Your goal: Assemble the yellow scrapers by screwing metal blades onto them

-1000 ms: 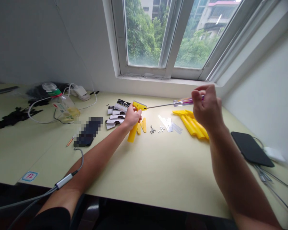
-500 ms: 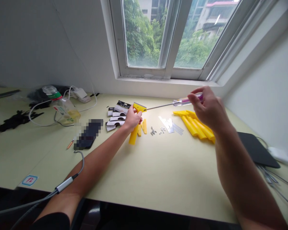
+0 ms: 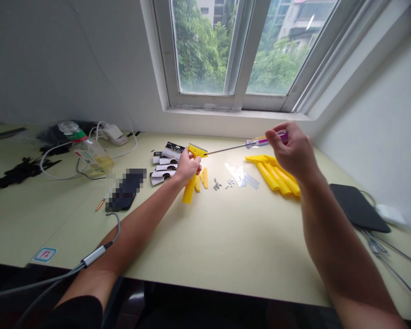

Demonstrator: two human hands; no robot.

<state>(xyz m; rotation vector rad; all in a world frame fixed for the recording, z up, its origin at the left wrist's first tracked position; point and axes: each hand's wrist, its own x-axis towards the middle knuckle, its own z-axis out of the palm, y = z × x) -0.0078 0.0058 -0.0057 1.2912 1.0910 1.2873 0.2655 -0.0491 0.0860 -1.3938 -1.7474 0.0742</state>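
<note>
My left hand point(image 3: 188, 165) is closed around a yellow scraper point(image 3: 189, 189), whose wide head with a metal blade edge points up and away. In my right hand point(image 3: 291, 146) is a screwdriver point(image 3: 256, 142) with a clear and purple handle. Its long shaft runs left, and the tip meets the scraper head near its right end; a screw there is too small to make out. Just right of the left hand lie small yellow plates point(image 3: 204, 178). Beyond them are loose screws point(image 3: 217, 184), small nuts point(image 3: 229, 183) and flat metal blades point(image 3: 240, 175).
Several yellow handles point(image 3: 272, 176) lie under the right forearm's far side. Black and white packaging cards point(image 3: 164, 167) are stacked behind the left hand. Farther left are a phone point(image 3: 126, 192), a bottle point(image 3: 92, 155) and cables. A black flat pad point(image 3: 359, 208) sits at the right.
The whole view has shifted slightly. Both hands keep their hold, and the screwdriver tip stays at the scraper head.
</note>
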